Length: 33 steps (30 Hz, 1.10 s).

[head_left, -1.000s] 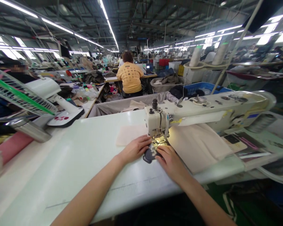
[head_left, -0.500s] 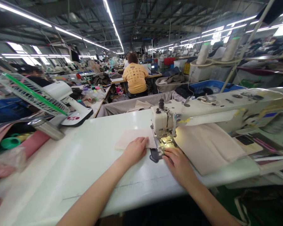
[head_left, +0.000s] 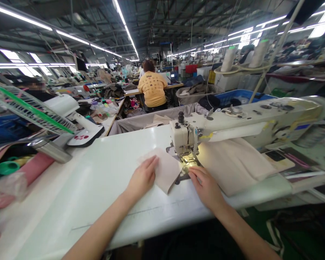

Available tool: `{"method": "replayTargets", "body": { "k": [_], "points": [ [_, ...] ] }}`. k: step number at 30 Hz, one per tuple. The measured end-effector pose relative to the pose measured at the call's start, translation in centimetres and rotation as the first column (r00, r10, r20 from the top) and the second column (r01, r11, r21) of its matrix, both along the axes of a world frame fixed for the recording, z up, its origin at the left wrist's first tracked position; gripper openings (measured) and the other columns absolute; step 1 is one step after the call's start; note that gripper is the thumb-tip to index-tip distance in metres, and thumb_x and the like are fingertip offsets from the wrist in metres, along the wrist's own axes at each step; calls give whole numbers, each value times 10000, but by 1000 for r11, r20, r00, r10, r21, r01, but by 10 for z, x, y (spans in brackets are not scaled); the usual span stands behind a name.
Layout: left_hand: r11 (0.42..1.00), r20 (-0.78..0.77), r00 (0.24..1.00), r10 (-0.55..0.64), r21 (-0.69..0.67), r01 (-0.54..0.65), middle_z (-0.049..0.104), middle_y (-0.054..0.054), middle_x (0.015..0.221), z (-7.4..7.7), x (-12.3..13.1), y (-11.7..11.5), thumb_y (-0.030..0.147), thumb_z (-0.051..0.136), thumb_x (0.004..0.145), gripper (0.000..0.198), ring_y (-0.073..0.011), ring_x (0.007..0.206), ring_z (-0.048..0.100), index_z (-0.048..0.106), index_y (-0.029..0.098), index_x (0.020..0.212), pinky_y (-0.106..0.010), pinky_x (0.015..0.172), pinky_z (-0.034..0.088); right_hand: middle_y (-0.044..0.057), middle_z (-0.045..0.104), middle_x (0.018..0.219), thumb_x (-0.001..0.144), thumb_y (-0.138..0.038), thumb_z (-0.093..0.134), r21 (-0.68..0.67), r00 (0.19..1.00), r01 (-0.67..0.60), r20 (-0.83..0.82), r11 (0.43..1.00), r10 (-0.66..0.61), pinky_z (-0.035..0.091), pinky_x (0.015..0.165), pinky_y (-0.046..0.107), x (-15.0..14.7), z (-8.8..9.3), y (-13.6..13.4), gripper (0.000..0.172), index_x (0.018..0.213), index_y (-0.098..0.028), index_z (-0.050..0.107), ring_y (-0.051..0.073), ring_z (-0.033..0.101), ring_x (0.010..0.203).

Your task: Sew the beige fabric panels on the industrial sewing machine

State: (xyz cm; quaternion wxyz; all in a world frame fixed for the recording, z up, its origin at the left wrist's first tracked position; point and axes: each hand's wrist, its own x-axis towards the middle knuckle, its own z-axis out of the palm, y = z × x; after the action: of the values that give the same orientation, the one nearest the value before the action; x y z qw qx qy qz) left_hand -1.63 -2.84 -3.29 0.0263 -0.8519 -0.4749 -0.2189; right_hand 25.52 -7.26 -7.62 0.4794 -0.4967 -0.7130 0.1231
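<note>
My left hand point(head_left: 142, 177) presses flat on a pale pink fabric piece point(head_left: 166, 170), which lies turned at an angle on the white table point(head_left: 97, 187). A small dark patterned patch point(head_left: 184, 174) lies under the needle of the cream sewing machine point(head_left: 243, 121), partly covered by the pink piece. With its fingers flat, my right hand point(head_left: 206, 186) touches the patch's right edge just in front of the presser foot. Neither hand grips anything.
A stack of beige fabric point(head_left: 233, 162) lies under the machine arm on the right. A white desk fan point(head_left: 48, 112), a steel cylinder point(head_left: 50, 150) and pink rolls point(head_left: 35, 167) stand at the left. A person in a yellow shirt point(head_left: 152, 88) sits ahead, back turned.
My left hand slid the pink fabric piece toward me and rotated it, so it now overlaps the dark patch. My right hand stayed by the presser foot.
</note>
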Motion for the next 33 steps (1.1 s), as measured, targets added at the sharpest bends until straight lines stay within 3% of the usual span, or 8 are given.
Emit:
{"method": "replayTargets", "body": {
  "k": [3,6,11,14,19,27,31,33],
  "points": [
    [993,-207,977,-43,-113,20,660,-130,1126,1,17,-26,170,475,866,439,-299,1026,607,625,198,1277,-465,906,541,116,733,1079,1014,-246,480,26,1000,-2,-15,1000,3,571,947,420,-8,13,-10,237,1056,-194,707,240,686,1026],
    [988,-321,947,-21,-152,-30,641,-127,1047,10,33,-44,231,528,857,456,-306,970,598,604,193,1304,-440,807,545,121,717,1168,1003,-228,498,39,990,-125,66,991,122,549,1006,427,-20,22,-20,240,1145,-189,689,243,658,1119],
    [974,-380,925,-2,-210,-85,626,-116,986,19,48,-54,266,557,862,351,-303,919,612,625,196,1199,-420,745,541,150,700,1223,940,-191,581,-41,953,-122,274,992,128,543,1011,496,-21,8,-16,236,1149,-168,690,299,645,1164],
    [976,-323,946,-22,-211,-49,645,-133,1091,14,53,-47,344,583,895,295,-322,1039,611,639,199,1146,-465,872,527,131,704,1205,926,-176,596,-46,944,-102,312,994,111,541,1001,497,-7,1,-9,230,1136,-189,688,288,653,1128],
    [935,-160,948,-275,-272,226,354,-141,1605,-3,53,-25,481,483,1003,619,-332,1480,319,360,191,1535,-559,1186,273,111,702,1174,927,-162,587,-55,932,-146,326,988,156,539,979,498,5,5,-9,233,1142,-197,670,288,632,1107],
    [885,-156,923,-351,-377,273,269,-130,1640,-5,46,-10,554,480,997,690,-320,1516,250,318,208,1571,-579,1221,200,142,677,1224,923,-212,592,-44,953,-73,292,996,83,521,993,488,2,0,-12,266,1180,-168,642,301,618,1139],
    [898,-111,936,-334,-340,280,255,-127,1647,-8,43,-13,484,425,1039,643,-296,1528,223,260,199,1591,-554,1230,220,92,722,871,951,-311,559,-178,974,105,216,978,-65,569,769,431,2,7,-17,240,1093,-170,691,274,679,810],
    [906,-68,943,-326,-306,291,251,-122,1650,-10,41,-17,424,390,1060,607,-279,1533,208,225,203,1600,-527,1236,236,45,705,740,939,-342,571,-303,987,108,145,947,-66,557,666,384,1,10,-19,263,1096,-181,706,242,667,670]
  ]
}}
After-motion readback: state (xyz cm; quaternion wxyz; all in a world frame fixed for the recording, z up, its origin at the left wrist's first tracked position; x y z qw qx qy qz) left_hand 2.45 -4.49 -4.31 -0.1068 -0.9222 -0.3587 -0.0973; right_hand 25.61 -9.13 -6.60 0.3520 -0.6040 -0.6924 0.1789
